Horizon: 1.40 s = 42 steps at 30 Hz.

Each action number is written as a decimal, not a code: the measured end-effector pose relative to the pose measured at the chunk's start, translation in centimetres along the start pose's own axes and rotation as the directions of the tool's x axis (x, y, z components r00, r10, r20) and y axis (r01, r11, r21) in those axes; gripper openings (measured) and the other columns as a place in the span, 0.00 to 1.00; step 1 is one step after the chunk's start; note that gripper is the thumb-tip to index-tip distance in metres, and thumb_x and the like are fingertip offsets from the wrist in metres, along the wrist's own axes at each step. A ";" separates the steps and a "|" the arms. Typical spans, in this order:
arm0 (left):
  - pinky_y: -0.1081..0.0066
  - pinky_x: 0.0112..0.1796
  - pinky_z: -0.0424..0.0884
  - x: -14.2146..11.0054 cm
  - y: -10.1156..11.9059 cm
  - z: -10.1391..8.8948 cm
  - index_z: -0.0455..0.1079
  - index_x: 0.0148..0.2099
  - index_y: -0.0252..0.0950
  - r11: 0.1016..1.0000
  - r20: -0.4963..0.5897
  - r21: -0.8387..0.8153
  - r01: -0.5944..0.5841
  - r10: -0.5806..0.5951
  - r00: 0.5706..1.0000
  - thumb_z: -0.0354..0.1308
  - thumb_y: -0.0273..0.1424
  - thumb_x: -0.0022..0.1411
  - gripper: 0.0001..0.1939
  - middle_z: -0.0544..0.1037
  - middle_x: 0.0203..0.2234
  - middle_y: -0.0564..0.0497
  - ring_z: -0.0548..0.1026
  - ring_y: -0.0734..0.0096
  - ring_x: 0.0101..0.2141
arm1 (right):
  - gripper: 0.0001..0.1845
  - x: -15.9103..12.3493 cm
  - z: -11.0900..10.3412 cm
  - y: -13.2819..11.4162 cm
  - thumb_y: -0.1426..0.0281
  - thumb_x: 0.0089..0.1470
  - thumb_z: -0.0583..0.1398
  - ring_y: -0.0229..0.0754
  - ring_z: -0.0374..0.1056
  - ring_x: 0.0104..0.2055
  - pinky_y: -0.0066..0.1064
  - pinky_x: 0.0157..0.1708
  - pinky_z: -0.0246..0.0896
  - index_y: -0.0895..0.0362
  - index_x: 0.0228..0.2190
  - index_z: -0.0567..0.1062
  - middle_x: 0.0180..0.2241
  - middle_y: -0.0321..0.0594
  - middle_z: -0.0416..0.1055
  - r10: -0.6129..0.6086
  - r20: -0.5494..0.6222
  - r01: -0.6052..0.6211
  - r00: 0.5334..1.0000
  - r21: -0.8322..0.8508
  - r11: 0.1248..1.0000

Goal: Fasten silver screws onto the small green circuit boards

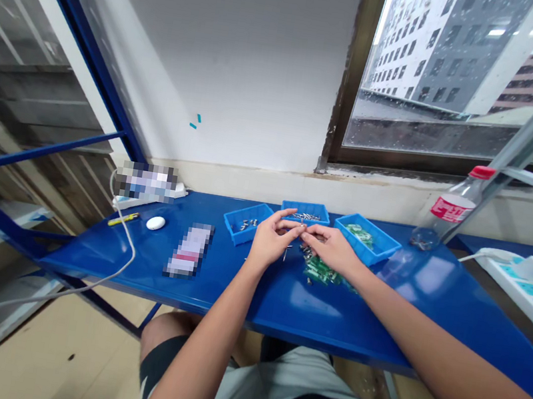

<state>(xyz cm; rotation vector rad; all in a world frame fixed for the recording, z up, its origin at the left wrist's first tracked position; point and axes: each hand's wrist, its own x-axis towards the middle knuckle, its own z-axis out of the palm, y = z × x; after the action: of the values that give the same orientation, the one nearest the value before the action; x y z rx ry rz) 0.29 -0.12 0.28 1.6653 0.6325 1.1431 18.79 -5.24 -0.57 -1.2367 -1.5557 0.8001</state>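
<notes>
My left hand point(271, 239) and my right hand point(332, 246) meet above the blue table point(212, 285), fingertips pinched together on a small part that is too small to name. A pile of small green parts point(323, 274) lies under and just in front of my right hand, with a few small metal pieces beside it. Behind the hands stand three blue trays: the left tray point(246, 221) holds a few metal pieces, the middle tray point(305, 212) holds metal pieces, and the right tray point(366, 237) holds green parts.
A clear plastic bottle point(448, 208) with a red cap stands at the back right beside a slanted metal post. A white power strip point(531, 285) lies at the far right. At the left lie a white round object point(155, 223), a yellow pen point(123, 219) and a white cable point(129, 252).
</notes>
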 end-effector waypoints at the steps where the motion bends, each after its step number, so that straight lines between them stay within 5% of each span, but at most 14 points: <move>1: 0.62 0.51 0.79 0.0 0.1 0.0 0.67 0.63 0.34 1.000 -0.006 0.018 -0.010 0.010 1.000 0.66 0.36 0.65 0.27 0.84 0.46 0.41 0.83 0.61 0.47 | 0.18 0.0 0.0 -0.1 0.53 0.59 0.63 0.39 0.67 0.25 0.31 0.27 0.65 0.55 0.36 0.80 0.30 0.37 0.77 0.003 -0.008 -0.003 1.000 0.003 1.000; 5: 0.60 0.53 0.77 -0.3 0.3 0.0 0.75 0.55 0.36 0.932 -0.020 0.348 -0.098 0.112 0.993 0.61 0.36 0.69 0.16 0.83 0.49 0.42 0.82 0.60 0.48 | 0.21 0.4 -0.5 -0.1 0.50 0.58 0.63 0.39 0.67 0.23 0.30 0.24 0.63 0.55 0.38 0.79 0.29 0.38 0.77 0.025 -0.096 -0.022 0.995 0.039 0.999; 10: 0.56 0.57 0.72 -0.8 -0.3 -0.3 0.79 0.50 0.38 0.684 0.204 0.685 -0.253 0.153 0.967 0.60 0.36 0.68 0.12 0.83 0.49 0.44 0.79 0.55 0.51 | 0.25 1.3 -1.7 0.5 0.46 0.61 0.60 0.39 0.70 0.27 0.28 0.22 0.63 0.55 0.39 0.78 0.34 0.42 0.78 0.026 -0.196 -0.005 0.980 0.104 0.995; 15: 0.56 0.58 0.71 -0.8 -1.2 -0.8 0.79 0.53 0.38 0.630 0.286 0.723 -0.283 0.099 0.953 0.61 0.36 0.67 0.15 0.81 0.53 0.43 0.77 0.54 0.55 | 0.27 1.7 -2.2 0.3 0.44 0.60 0.60 0.39 0.69 0.27 0.28 0.21 0.62 0.56 0.39 0.78 0.33 0.43 0.76 0.035 -0.268 -0.003 0.963 0.119 0.993; 22: 0.58 0.53 0.75 -0.6 -1.5 -1.2 0.80 0.51 0.37 0.608 0.297 0.751 -0.257 0.037 0.954 0.63 0.29 0.64 0.14 0.84 0.47 0.43 0.80 0.55 0.47 | 0.26 2.4 -2.4 -0.1 0.45 0.57 0.63 0.36 0.66 0.24 0.26 0.20 0.58 0.57 0.36 0.78 0.28 0.39 0.73 0.050 -0.283 -0.001 0.958 0.170 0.985; 28: 0.60 0.52 0.75 -0.6 -1.6 -1.2 0.81 0.50 0.38 0.613 0.294 0.748 -0.252 0.035 0.955 0.62 0.28 0.64 0.13 0.84 0.46 0.45 0.81 0.57 0.45 | 0.30 2.8 -2.4 0.8 0.41 0.56 0.62 0.36 0.62 0.18 0.27 0.15 0.52 0.58 0.29 0.77 0.21 0.40 0.71 0.211 -0.250 -0.194 0.945 0.092 0.977; 42: 0.66 0.50 0.75 -0.7 -1.1 -1.3 0.81 0.48 0.38 0.604 0.284 0.766 -0.220 -0.011 0.959 0.60 0.25 0.65 0.12 0.85 0.44 0.48 0.81 0.62 0.44 | 0.20 0.7 -1.7 -0.7 0.54 0.65 0.57 0.42 0.71 0.26 0.33 0.29 0.65 0.54 0.31 0.79 0.29 0.38 0.79 -0.074 -0.078 0.035 0.994 -0.411 0.911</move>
<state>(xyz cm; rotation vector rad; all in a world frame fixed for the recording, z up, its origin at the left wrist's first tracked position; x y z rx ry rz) -1.09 0.28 -0.90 2.6047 0.9646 0.6972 20.18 -4.92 0.78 -1.4977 -1.7281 0.3804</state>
